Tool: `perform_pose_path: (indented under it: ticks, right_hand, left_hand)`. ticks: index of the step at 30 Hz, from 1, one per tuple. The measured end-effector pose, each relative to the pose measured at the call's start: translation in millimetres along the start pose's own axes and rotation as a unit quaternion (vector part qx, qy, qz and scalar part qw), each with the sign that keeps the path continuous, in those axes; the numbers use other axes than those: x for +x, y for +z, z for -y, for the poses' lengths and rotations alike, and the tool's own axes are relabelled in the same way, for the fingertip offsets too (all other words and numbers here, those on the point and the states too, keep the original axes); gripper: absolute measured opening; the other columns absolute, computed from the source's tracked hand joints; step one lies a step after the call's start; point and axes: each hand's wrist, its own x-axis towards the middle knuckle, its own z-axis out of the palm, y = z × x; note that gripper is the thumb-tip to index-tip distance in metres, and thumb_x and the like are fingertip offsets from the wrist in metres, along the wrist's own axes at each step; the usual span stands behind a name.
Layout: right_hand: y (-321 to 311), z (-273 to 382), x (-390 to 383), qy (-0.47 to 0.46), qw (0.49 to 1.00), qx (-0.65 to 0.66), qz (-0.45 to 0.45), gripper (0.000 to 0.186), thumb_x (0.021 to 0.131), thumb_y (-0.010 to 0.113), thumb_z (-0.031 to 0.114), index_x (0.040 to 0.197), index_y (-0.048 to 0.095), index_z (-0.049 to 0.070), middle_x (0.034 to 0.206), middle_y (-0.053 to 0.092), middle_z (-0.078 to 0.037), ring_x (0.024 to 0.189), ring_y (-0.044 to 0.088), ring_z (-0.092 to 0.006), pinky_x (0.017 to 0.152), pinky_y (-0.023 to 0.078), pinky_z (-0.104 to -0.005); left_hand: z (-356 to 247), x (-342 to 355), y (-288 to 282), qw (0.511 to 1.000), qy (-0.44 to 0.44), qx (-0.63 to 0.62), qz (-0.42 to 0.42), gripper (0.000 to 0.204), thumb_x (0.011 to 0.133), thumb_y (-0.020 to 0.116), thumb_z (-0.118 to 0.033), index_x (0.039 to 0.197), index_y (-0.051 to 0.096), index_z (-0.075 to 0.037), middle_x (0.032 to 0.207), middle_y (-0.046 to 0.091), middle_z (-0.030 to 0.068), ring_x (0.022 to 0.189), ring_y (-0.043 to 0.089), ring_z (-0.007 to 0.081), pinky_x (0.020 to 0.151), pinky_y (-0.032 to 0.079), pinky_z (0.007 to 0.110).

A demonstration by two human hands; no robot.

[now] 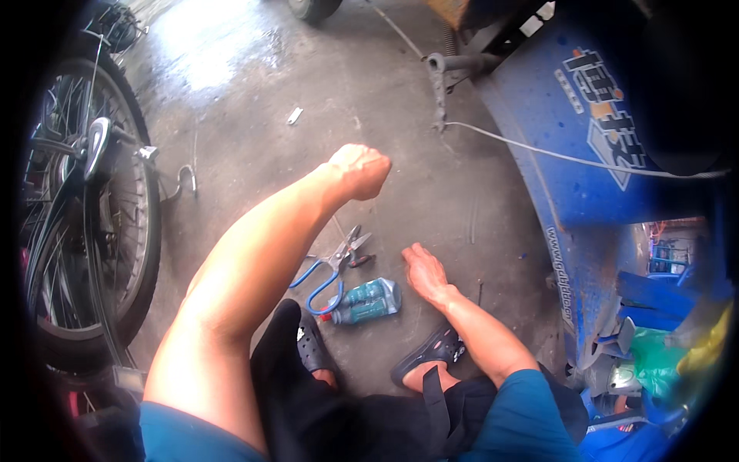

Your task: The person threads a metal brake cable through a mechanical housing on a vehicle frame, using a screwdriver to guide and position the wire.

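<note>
My left hand (362, 169) is raised over the concrete floor in a closed fist; whatever its fingers hold, if anything, is hidden. A thin line shows below it, beside my forearm. My right hand (422, 268) hangs lower, fingers stretched and loosely together, with nothing visible in it. Between my forearms lie blue-handled scissors (331, 273), a dark pliers-like tool (359, 259) and a crumpled clear teal-labelled bottle (366, 302) with a red cap, near my feet in dark clogs.
A bicycle wheel (142, 231) stands at the left. On the right is a blue panelled machine (531, 138) with a metal lever (437, 85) and a pale cable crossing it; plastic bags (654, 354) sit lower right. A small pale piece (295, 115) lies on the floor ahead.
</note>
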Motion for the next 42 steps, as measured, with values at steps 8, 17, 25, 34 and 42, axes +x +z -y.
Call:
perform_pose_path:
  ticks: [8, 17, 25, 34, 42]
  right_hand:
    - [37, 10, 3, 0.087, 0.988, 0.072, -0.105, 0.030, 0.079, 0.059, 0.005, 0.109, 0.057, 0.007, 0.108, 0.052, -0.015, 0.100, 0.056, -0.0387, 0.081, 0.048, -0.0470]
    - [25, 28, -2, 0.153, 0.971, 0.077, -0.165, 0.043, 0.082, 0.065, 0.016, 0.122, 0.053, 0.005, 0.112, 0.053, -0.015, 0.100, 0.057, -0.0388, 0.082, 0.049, -0.0454]
    - [-63, 50, 67, 0.218, 0.580, 0.750, -0.233, 0.031, 0.091, 0.058, 0.028, 0.110, 0.059, 0.004, 0.107, 0.063, -0.010, 0.101, 0.060, -0.0218, 0.086, 0.048, -0.0383]
    - [-118, 52, 77, -0.055, 0.408, 0.853, -0.321, 0.030, 0.099, 0.048, 0.029, 0.118, 0.054, 0.006, 0.116, 0.060, -0.011, 0.108, 0.058, -0.0257, 0.093, 0.047, -0.0388]
    - [-177, 60, 65, 0.041, 0.670, 0.604, -0.430, 0.035, 0.099, 0.049, 0.028, 0.117, 0.054, -0.001, 0.110, 0.062, -0.014, 0.097, 0.062, -0.0210, 0.083, 0.050, -0.0321]
  left_hand:
    - [7, -14, 18, 1.000, -0.019, -0.002, 0.012, 0.017, 0.075, 0.055, -0.004, 0.084, 0.070, -0.002, 0.088, 0.069, 0.0185, 0.086, 0.068, 0.0318, 0.073, 0.054, 0.040]
    - [-1, -6, 4, 1.000, -0.007, 0.002, 0.028, 0.021, 0.075, 0.053, -0.006, 0.092, 0.065, -0.002, 0.089, 0.067, 0.0185, 0.089, 0.066, 0.0345, 0.076, 0.052, 0.045]
    - [-5, -10, 10, 0.999, 0.002, -0.006, 0.034, 0.022, 0.075, 0.052, -0.005, 0.093, 0.065, -0.003, 0.090, 0.068, 0.0178, 0.090, 0.066, 0.0345, 0.077, 0.052, 0.044]
    - [-10, -12, 4, 1.000, 0.008, -0.014, 0.025, 0.023, 0.076, 0.052, -0.008, 0.094, 0.066, -0.003, 0.091, 0.068, 0.0187, 0.090, 0.066, 0.0351, 0.077, 0.051, 0.045]
    - [-21, 1, -9, 0.999, 0.016, -0.044, -0.010, 0.020, 0.075, 0.055, -0.013, 0.089, 0.065, -0.003, 0.089, 0.067, 0.0192, 0.088, 0.065, 0.0372, 0.076, 0.051, 0.046]
